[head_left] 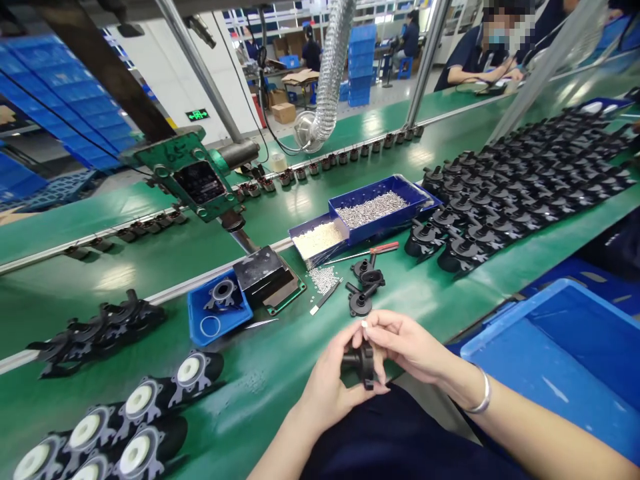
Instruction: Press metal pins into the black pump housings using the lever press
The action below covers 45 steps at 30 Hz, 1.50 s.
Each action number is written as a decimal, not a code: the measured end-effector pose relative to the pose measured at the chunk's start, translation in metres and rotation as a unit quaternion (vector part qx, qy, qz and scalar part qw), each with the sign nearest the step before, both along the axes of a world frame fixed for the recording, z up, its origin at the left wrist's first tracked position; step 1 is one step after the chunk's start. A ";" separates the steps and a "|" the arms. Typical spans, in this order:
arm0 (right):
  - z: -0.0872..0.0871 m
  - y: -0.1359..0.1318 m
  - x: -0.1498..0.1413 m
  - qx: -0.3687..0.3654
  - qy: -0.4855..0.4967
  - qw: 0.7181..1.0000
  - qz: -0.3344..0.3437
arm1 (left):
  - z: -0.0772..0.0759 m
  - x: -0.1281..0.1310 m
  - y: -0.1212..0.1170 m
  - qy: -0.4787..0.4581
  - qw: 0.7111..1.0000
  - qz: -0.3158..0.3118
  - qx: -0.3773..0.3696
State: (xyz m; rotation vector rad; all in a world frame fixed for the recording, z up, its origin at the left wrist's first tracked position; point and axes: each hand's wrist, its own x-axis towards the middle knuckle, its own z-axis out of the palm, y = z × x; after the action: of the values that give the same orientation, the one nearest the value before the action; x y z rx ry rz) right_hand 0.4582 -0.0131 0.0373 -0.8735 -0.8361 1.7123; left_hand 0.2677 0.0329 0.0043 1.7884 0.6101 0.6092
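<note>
Across the lower view, a green bench [280,373] is stretching before you, with a blue tub [575,347] sitting beside you at right. Rows of black housings [500,200] are filling the bench's right side, while a green press [195,177] is standing behind a black block [259,270] at centre left. At lower left, slanting rows of wheels [139,400], white and seated in housings, are lying. Beyond your hands, a pin tray [385,225] is resting against a bit tray [327,253].

At the near edge, your left hand [330,380] is facing your right hand [405,347]. A red-handled screwdriver [384,248] is lying before the pin tray, and loose parts [361,303] are lying just past your fingers. Your left hand is holding a black part [367,367] between thumb and fingers, its disc facing right. Your right thumb and forefinger are pinching a white piece [364,325] just above it; whether the other right fingers are gripping the part, you cannot tell. Tiny rings [323,280] are lying scattered before the bit tray.
</note>
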 end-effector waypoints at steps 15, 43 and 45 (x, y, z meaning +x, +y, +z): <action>0.005 0.020 -0.045 0.100 -0.293 0.951 0.007 | 0.015 -0.034 -0.004 -0.301 0.785 0.171 -0.513; -0.014 0.029 -0.070 0.086 -0.249 0.963 0.063 | 0.014 -0.068 -0.002 0.085 0.976 0.190 0.058; -0.016 0.031 -0.062 0.003 -0.121 0.986 0.112 | 0.020 -0.075 0.001 0.113 0.976 0.136 0.125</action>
State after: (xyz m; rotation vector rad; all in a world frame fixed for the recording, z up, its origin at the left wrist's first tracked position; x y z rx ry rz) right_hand 0.3965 0.0181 0.0215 -1.0280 -1.1383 1.8178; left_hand 0.1928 0.0339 0.0244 2.0439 0.9816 0.6956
